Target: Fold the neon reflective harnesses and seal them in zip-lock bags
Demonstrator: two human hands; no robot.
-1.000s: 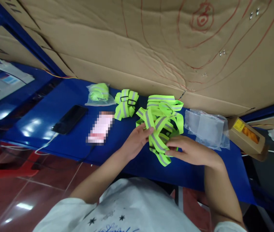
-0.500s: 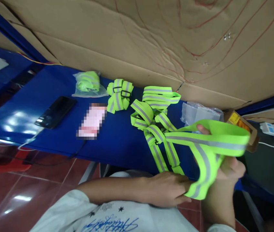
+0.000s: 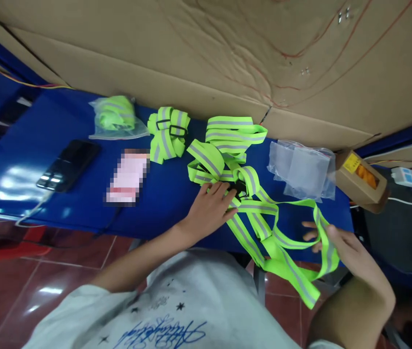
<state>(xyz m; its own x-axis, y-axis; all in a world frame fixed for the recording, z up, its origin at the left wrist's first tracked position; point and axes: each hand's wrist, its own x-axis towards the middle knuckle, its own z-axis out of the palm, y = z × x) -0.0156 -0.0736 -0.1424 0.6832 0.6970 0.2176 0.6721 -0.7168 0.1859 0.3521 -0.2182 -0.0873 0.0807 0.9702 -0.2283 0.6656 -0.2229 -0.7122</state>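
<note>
Nearest, at lower right of the frame: right hand [image 3: 340,242], fingers [image 3: 309,236] curled loosely through a loop of the reflective harness [image 3: 264,213], strap draped across the palm and held there. Harness of neon yellow-green webbing with a grey reflective stripe down the middle of every strap, spread in tangled loops from frame centre down to lower right, partly hanging past the near edge of the blue bench [image 3: 27,160]. Left hand [image 3: 211,208] at frame centre, fingers flat and spread, pressing down on the straps beside a black buckle [image 3: 240,188], not closed around anything. Just above, more of the same webbing piled in flat folds at upper centre. Left of that, a folded harness bundle [image 3: 167,133] cinched with a black slider; further left, a bagged harness [image 3: 113,118] in clear plastic. Empty clear bags [image 3: 300,167] at right centre, a small cardboard box [image 3: 360,179] beside them. Dark phone [image 3: 67,165] at left, a blurred pink item [image 3: 127,177] near it. Behind everything, cardboard sheets [image 3: 206,53] across the top of the frame.
</note>
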